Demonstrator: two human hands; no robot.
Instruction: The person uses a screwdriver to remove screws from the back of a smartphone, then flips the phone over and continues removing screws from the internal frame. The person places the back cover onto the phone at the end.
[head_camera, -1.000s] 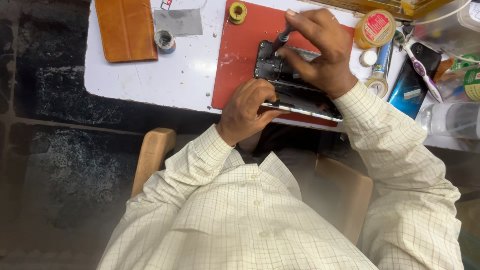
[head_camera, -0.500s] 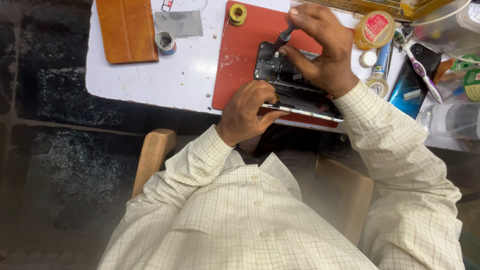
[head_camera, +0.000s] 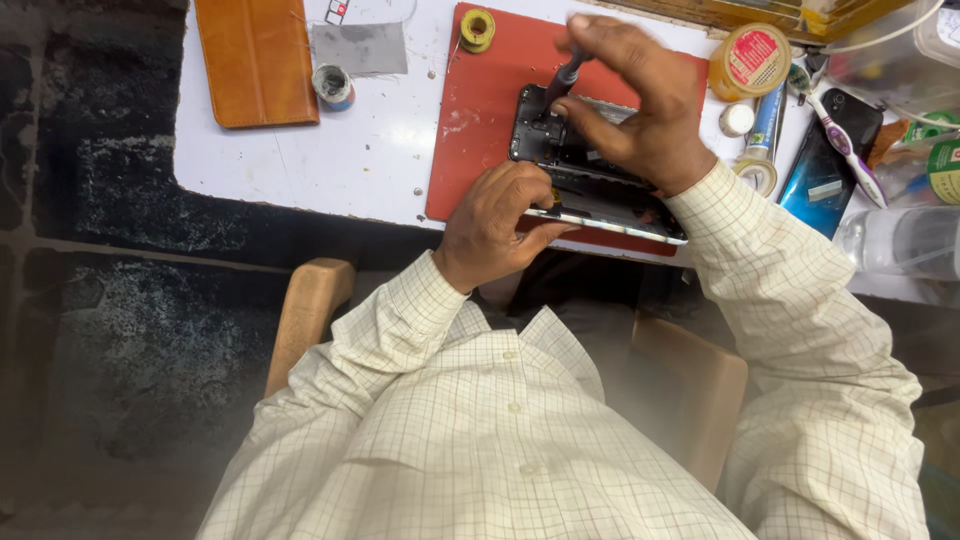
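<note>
A: Tan leather comes first, a folded case (head_camera: 256, 60) at the far left of the white table (head_camera: 380, 170); just right of it sit a small round tin (head_camera: 333, 86) and a grey square of cloth (head_camera: 359, 47); a yellow spool (head_camera: 477, 28) rests on the top edge of the red mat (head_camera: 480, 130).

B: And the hands?

A: The left hand (head_camera: 497, 222) curls over the near edge of the opened phone (head_camera: 590, 185), fingers folded down on its frame, pinning it to the mat; the phone lies back-side up at the middle of the mat, its near edge reaching the table's front edge. The right hand (head_camera: 640, 105) is closed in a pinch around a thin dark screwdriver (head_camera: 562, 82), whose tip meets the phone's upper left corner.

B: What makes that go well, in your view?

A: I'd judge the driver should stand square to the screw, with light downward pressure so the tip doesn't slip; the left hand ought to keep the frame from turning.

B: Further right?

A: A yellow jar with a red lid (head_camera: 749, 60), a small tube (head_camera: 768, 118), a second phone with a blue back (head_camera: 826, 172), and a toothbrush (head_camera: 845, 145) lying across it.
</note>
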